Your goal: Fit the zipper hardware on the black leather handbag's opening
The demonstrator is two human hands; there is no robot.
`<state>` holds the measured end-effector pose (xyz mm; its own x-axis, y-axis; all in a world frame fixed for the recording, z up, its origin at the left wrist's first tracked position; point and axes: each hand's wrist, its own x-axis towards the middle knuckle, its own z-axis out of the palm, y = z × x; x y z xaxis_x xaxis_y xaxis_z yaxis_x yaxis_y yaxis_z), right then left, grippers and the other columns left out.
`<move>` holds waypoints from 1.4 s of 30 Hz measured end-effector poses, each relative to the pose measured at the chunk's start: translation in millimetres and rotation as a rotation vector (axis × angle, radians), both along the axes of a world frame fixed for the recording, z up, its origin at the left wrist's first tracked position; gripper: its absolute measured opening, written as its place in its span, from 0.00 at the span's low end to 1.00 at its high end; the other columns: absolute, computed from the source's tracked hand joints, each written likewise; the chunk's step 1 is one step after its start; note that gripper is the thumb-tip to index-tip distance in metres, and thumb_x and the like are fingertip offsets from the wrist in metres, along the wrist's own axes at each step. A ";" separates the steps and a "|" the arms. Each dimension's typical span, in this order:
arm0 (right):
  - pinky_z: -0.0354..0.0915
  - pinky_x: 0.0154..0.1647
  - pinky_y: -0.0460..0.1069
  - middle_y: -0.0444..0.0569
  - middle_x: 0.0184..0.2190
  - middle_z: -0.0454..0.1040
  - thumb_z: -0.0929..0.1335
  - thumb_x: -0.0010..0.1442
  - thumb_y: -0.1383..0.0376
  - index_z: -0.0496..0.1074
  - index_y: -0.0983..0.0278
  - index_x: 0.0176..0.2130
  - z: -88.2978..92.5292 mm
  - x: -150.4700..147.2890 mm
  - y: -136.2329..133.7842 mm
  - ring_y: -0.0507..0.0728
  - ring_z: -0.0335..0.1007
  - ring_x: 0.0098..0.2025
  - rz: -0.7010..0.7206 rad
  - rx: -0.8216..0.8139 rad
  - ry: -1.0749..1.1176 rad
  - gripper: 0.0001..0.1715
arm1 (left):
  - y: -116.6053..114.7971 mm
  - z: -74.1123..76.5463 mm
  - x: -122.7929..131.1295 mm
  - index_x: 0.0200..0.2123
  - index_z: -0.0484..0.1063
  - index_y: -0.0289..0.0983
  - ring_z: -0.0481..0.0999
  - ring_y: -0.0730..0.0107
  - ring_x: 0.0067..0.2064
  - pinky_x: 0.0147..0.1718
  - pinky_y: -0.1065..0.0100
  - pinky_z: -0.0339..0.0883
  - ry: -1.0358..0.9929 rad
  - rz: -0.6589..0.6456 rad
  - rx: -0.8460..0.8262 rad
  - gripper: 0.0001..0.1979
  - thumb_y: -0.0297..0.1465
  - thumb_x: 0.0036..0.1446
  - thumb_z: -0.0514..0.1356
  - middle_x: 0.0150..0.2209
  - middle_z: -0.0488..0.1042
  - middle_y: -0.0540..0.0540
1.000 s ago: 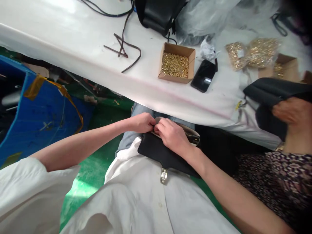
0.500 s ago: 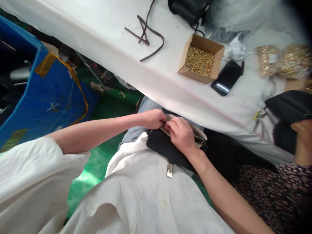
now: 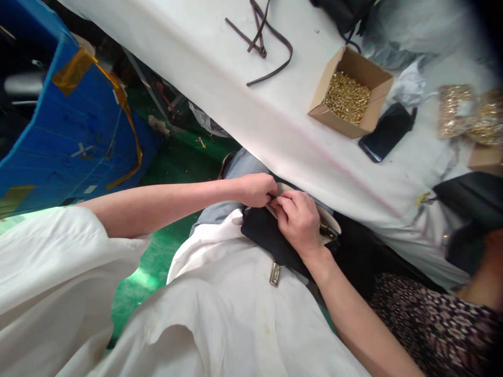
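A black handbag (image 3: 261, 230) with a pale lining lies on my lap, its flap folded toward me and a metal clasp (image 3: 275, 274) hanging at the flap's edge. My left hand (image 3: 257, 189) is closed at the bag's left end, pinching a small dark part there that its fingers mostly hide. Right beside it, my right hand (image 3: 301, 222) is closed in a pinch at the same edge, its fingertips nearly meeting the left ones. Gold-coloured hardware (image 3: 327, 230) shows on the bag to the right of my right hand.
On the white-covered table (image 3: 291, 136) are an open carton (image 3: 322, 112) of small gold pieces, a phone (image 3: 387, 133), dark straps (image 3: 275, 70) and bags of gold pieces (image 3: 456, 111). A blue box (image 3: 94, 131) stands left. At right a co-worker's arm (image 3: 487, 277) is near a black bag (image 3: 471, 201).
The view has shifted, so the table things appear farther right. My hands stay pinched at the same end of the handbag. The co-worker's hand at right has moved and is blurred.
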<state>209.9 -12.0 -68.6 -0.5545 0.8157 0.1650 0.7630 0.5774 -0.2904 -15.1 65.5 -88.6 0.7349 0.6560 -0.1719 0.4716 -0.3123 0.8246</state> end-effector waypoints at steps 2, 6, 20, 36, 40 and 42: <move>0.67 0.55 0.64 0.57 0.51 0.78 0.68 0.76 0.68 0.77 0.59 0.51 -1.0 0.5 -2.4 0.69 0.74 0.53 0.007 0.014 -0.013 0.08 | -1.5 3.2 -1.1 0.37 0.86 0.38 0.71 0.60 0.31 0.30 0.61 0.56 0.020 0.004 -0.012 0.09 0.27 0.57 0.63 0.31 0.81 0.45; 0.68 0.56 0.64 0.57 0.51 0.78 0.68 0.75 0.68 0.78 0.57 0.50 -2.1 0.6 -2.8 0.69 0.74 0.53 -0.019 -0.033 0.046 0.09 | -3.1 9.8 -3.4 0.34 0.85 0.38 0.70 0.60 0.30 0.31 0.61 0.56 0.042 -0.005 -0.022 0.08 0.28 0.58 0.64 0.30 0.80 0.44; 0.70 0.57 0.66 0.56 0.50 0.78 0.70 0.74 0.69 0.79 0.57 0.48 0.8 -3.7 -1.8 0.69 0.75 0.52 -0.050 -0.075 0.091 0.08 | -4.8 7.9 -3.5 0.32 0.83 0.38 0.68 0.62 0.28 0.28 0.60 0.53 0.016 0.000 0.021 0.07 0.26 0.58 0.64 0.28 0.77 0.46; 0.71 0.58 0.67 0.57 0.56 0.82 0.69 0.74 0.70 0.77 0.56 0.56 -1.5 0.9 -11.7 0.70 0.79 0.55 0.015 0.023 0.069 0.14 | -10.6 -1.7 -0.3 0.31 0.81 0.40 0.72 0.60 0.30 0.26 0.61 0.53 0.003 0.034 0.052 0.05 0.28 0.57 0.63 0.28 0.78 0.45; 0.70 0.58 0.67 0.57 0.58 0.81 0.69 0.74 0.71 0.76 0.57 0.57 -2.1 1.5 -10.6 0.70 0.79 0.58 0.036 0.026 0.040 0.15 | -9.7 -1.3 0.5 0.33 0.81 0.41 0.74 0.59 0.31 0.26 0.61 0.54 0.023 0.034 0.039 0.05 0.29 0.57 0.63 0.30 0.79 0.45; 0.70 0.58 0.67 0.56 0.59 0.81 0.69 0.75 0.71 0.76 0.56 0.58 -3.1 2.7 -11.0 0.70 0.79 0.58 0.039 0.034 0.038 0.16 | -9.5 -0.6 0.4 0.33 0.81 0.41 0.74 0.58 0.32 0.27 0.61 0.55 0.016 0.031 0.038 0.06 0.29 0.56 0.63 0.30 0.80 0.45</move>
